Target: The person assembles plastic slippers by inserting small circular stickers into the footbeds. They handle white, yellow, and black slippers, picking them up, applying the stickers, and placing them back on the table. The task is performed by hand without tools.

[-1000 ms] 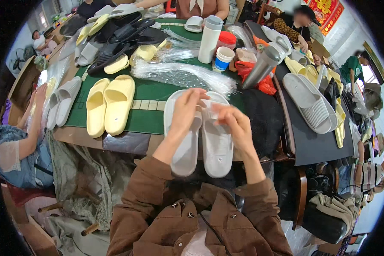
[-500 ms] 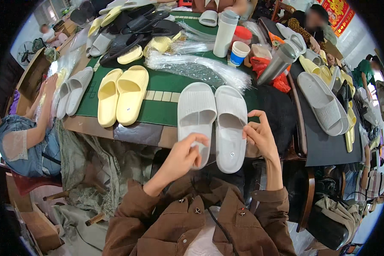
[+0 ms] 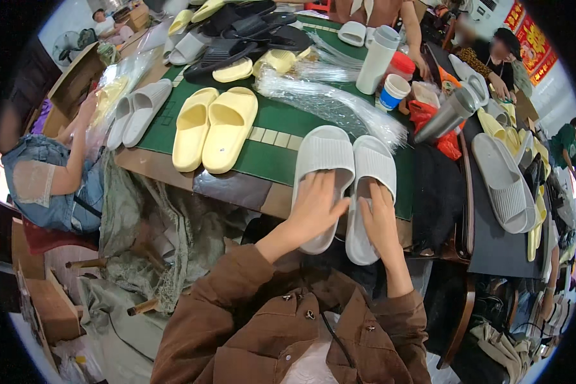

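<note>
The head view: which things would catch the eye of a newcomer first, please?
Probably first the light grey slippers, just right of centre, with the left hand and right hand each partly inside one. Then the yellow slippers on the green mat, farther left, and the black slippers heaped behind them.

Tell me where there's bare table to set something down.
Free: green mat between the yellow slides and centre gray slides; the near end of the dark tabletop, below the large gray slide. Crowded: the mat's far half, under black slides, clear plastic sleeves and a white tumbler.
</note>
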